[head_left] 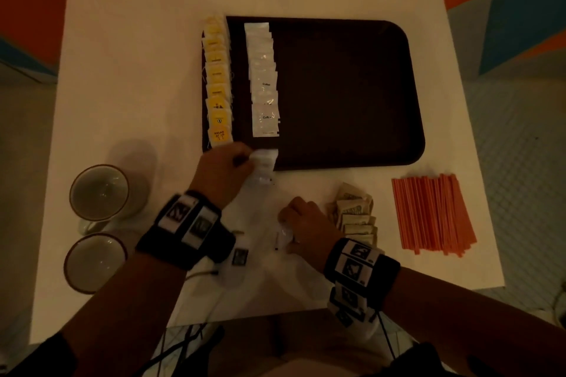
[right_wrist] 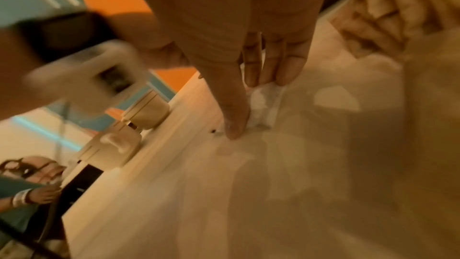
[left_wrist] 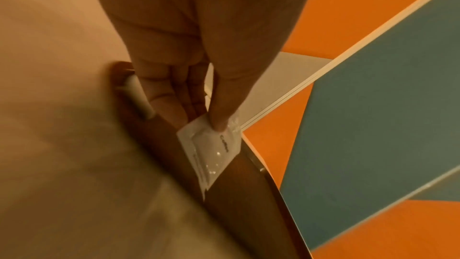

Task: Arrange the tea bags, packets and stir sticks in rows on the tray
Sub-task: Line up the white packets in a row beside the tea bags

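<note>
The tray [head_left: 352, 95] lies bare right of the white packets [head_left: 263, 79]; stir sticks [head_left: 432, 214] flank its near-right corner.

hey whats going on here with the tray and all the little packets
A person is laying out drink supplies in rows on a dark tray. A row of yellow tea bags and a row of white coffee packets are already down. The left hand pinches another white packet at the tray's near edge, and the right hand picks up one more from the table. The brown packets and orange stir sticks wait on the table.
</note>
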